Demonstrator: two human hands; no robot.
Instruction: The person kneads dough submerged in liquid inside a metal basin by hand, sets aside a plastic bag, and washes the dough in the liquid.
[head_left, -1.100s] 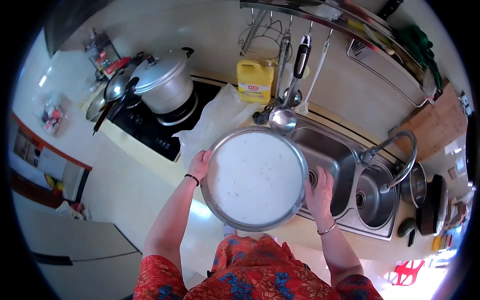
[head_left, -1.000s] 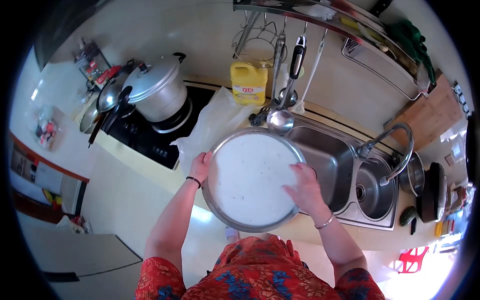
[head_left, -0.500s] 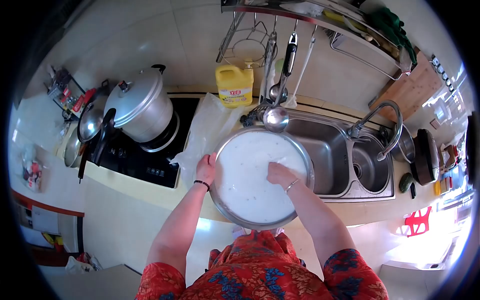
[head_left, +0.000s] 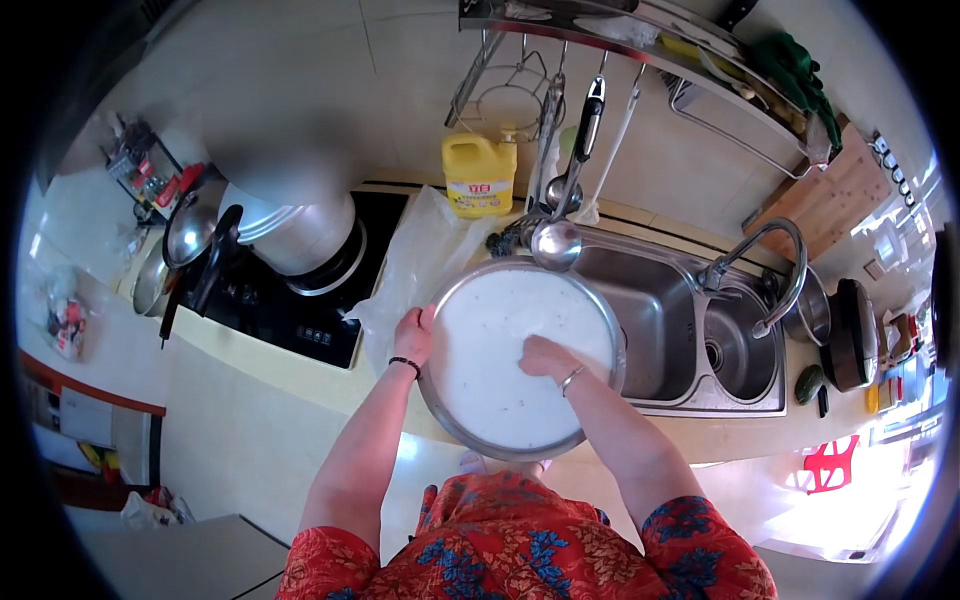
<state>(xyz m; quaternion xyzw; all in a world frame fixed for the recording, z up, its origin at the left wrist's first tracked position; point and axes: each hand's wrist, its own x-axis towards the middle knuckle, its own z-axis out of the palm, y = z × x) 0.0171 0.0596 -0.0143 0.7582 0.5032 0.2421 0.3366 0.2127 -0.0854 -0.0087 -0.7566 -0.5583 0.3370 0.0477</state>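
Observation:
A wide round metal basin (head_left: 437, 408) sits at the counter's front edge, filled with white, milky-looking contents (head_left: 490, 350) with small specks in it. My left hand (head_left: 414, 336) is closed on the basin's left rim, the thumb at the inner side. Inside the basin, my right hand (head_left: 548, 358) touches the white surface right of the middle with its fingers curled. Its fingertips are hidden, so whatever they may hold does not show. A clear plastic bag (head_left: 415, 250) lies on the counter beyond my left hand.
At left a metal pot (head_left: 310, 240), its top blurred, stands on the black cooktop (head_left: 330, 335). A double sink (head_left: 640, 310) with a curved faucet (head_left: 790, 230) is at right. Behind the basin are a yellow jug (head_left: 480, 180) and a hanging ladle (head_left: 556, 244).
My right hand has moved slightly left across the white contents, still with fingers curled. My left hand keeps its hold on the rim. The camera view has shifted a little.

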